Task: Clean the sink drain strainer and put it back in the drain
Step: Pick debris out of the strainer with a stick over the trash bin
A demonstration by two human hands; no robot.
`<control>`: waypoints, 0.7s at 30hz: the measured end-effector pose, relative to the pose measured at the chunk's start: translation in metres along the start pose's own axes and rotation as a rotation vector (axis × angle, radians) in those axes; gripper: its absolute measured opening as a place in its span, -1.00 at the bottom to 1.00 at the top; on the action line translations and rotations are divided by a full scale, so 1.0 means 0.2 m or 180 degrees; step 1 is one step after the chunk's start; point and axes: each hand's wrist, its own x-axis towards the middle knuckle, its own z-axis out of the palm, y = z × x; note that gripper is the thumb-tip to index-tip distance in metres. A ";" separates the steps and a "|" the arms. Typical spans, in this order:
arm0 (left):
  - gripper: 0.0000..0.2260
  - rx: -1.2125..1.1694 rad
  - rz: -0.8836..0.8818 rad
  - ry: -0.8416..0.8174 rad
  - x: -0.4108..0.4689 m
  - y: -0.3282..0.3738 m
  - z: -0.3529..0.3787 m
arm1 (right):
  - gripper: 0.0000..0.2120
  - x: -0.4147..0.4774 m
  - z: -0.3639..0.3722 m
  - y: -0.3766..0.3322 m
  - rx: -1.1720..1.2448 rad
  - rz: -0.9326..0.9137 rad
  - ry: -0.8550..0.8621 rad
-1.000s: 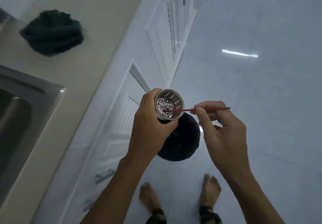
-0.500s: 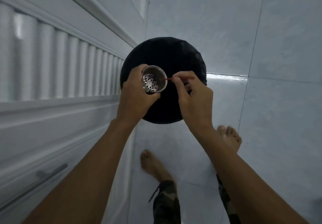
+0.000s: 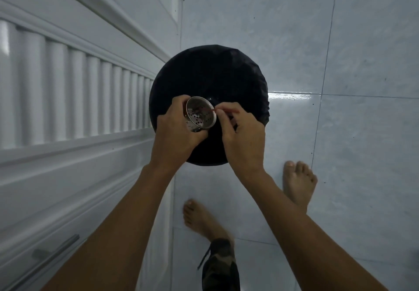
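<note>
Left hand [image 3: 179, 132] grips strainer [image 3: 200, 114]; right hand [image 3: 242, 134] pinches stick [image 3: 209, 110].

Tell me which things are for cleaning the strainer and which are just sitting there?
For the job:
strainer, gripped by the left hand
thin red stick, pinched by the right hand, poking into the strainer
black bin below, probably catching the dirt

Just there:
white cabinet door
metal handle
tiled floor

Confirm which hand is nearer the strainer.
Left. The left hand grips the strainer around its wall; the right hand sits just off its rim, pinching a thin red stick that reaches into it.
</note>
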 end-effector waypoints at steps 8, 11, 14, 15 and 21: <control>-0.33 0.0096 0.0093 -0.0080 0.00 -0.01 -0.02 | -0.81 -0.02 0.03 -0.02 -0.0220 -0.0143 -0.0057; -0.31 0.0266 0.0135 -0.0136 0.01 -0.02 -0.04 | -0.82 -0.02 0.00 0.01 -0.0477 -0.0071 -0.0073; -0.29 0.0390 0.0196 -0.0187 0.02 -0.03 -0.05 | -0.82 -0.08 -0.01 0.00 -0.0367 -0.0353 -0.0107; -0.28 0.0395 0.0221 -0.0206 0.02 -0.03 -0.06 | -0.81 -0.10 -0.01 0.00 -0.0340 -0.0427 -0.0128; -0.25 0.0460 0.0397 -0.0483 0.02 -0.03 -0.09 | -0.82 -0.14 -0.02 0.03 -0.0535 -0.0448 0.0110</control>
